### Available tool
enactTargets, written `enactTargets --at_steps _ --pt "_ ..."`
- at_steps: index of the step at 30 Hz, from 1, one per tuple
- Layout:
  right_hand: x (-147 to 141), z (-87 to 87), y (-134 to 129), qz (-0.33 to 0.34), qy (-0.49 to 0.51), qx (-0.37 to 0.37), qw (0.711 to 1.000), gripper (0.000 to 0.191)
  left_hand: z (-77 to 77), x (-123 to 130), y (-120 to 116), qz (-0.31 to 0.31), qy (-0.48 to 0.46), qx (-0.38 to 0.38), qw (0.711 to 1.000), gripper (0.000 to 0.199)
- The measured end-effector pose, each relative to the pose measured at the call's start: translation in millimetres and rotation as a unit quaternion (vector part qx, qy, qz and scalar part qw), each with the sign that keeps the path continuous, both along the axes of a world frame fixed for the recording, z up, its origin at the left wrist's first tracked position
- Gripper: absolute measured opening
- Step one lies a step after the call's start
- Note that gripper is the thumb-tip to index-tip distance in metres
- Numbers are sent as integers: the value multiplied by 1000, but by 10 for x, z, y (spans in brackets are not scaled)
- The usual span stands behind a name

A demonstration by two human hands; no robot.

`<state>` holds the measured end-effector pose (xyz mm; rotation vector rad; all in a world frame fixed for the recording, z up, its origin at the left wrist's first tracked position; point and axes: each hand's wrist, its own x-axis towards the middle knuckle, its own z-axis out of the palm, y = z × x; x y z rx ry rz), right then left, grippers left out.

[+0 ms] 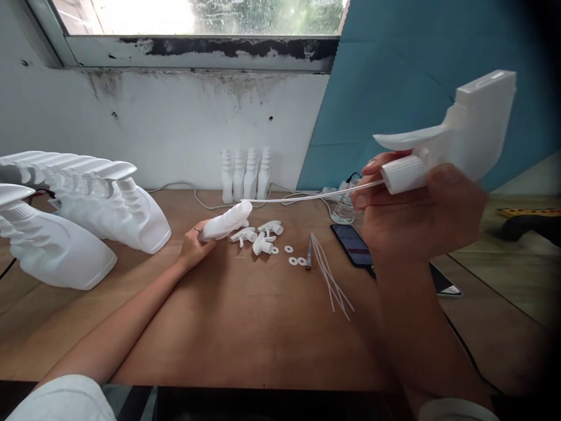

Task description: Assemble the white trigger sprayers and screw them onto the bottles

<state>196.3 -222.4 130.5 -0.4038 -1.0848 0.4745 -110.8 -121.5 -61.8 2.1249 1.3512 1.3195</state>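
Note:
My left hand [196,247] is wrapped round a white plastic bottle [225,223], tilted so its open neck points up and to the right. Raised at the right, my right hand [416,213] grips a white trigger sprayer head [473,128] by its ribbed collar. From that collar a long thin dip tube [315,196] stretches left, its far end at the bottle's mouth. Whether the tip is inside the neck I cannot tell. Just right of the bottle lie several loose trigger heads [263,245] and several white ring washers [293,261].
Assembled spray bottles [140,216] stand in rows at the left. Several bare bottles [251,175] stand by the wall. Loose dip tubes [326,272], a pen-like tool [309,254] and a phone [353,244] lie right of the middle. A cable [205,202] runs along the back.

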Motion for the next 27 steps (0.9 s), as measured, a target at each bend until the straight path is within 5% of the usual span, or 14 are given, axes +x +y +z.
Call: enactTargets --at_steps 13,21,27 --pt "59 24 0 -36 -14 10 999 20 8 12 -3 8 -2 2 1000 50" --pt "238 22 13 12 57 36 998 10 -21 3 25 14 -10 -5 1000 50" --pt "129 21 45 0 -31 -9 999 20 35 28 -41 -4 -7 9 1000 48"
